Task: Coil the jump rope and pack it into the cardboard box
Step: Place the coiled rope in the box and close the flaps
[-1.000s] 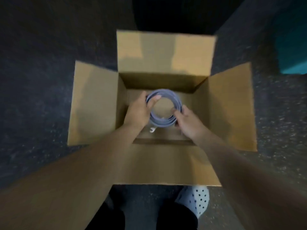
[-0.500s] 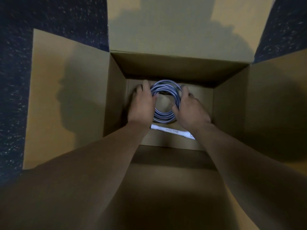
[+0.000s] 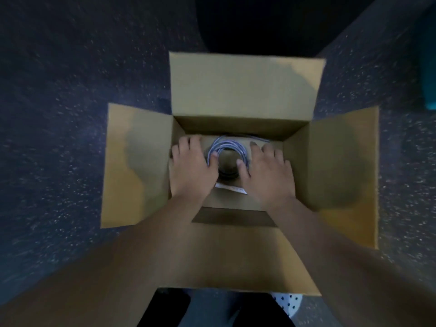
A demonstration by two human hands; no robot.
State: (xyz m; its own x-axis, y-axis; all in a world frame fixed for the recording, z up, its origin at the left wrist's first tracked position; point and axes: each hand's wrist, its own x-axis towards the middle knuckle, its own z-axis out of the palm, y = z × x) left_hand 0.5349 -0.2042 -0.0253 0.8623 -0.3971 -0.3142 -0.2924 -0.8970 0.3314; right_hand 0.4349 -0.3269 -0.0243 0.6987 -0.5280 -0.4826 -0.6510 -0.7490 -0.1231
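An open cardboard box [image 3: 243, 86] stands on the floor with its four flaps folded outward. The coiled lilac jump rope [image 3: 226, 146] lies on the box bottom, and a white handle [image 3: 232, 188] shows just below the coil. My left hand [image 3: 191, 166] lies flat at the coil's left side, fingers spread, thumb touching the rope. My right hand [image 3: 269, 171] lies flat at the right side, thumb on the coil's inner edge. Part of the coil is hidden under both hands. A loose strand runs toward the box's far right corner.
Dark speckled carpet [image 3: 70, 114] surrounds the box. A dark round shape [image 3: 259, 24] sits beyond the far flap, and a teal object [image 3: 429, 67] is at the right edge. My spotted shoe [image 3: 286, 303] shows below the near flap.
My fingers have come off the coil and spread flat on either side of it, leaving only the thumbs on the rope. The view has pulled back from the box.
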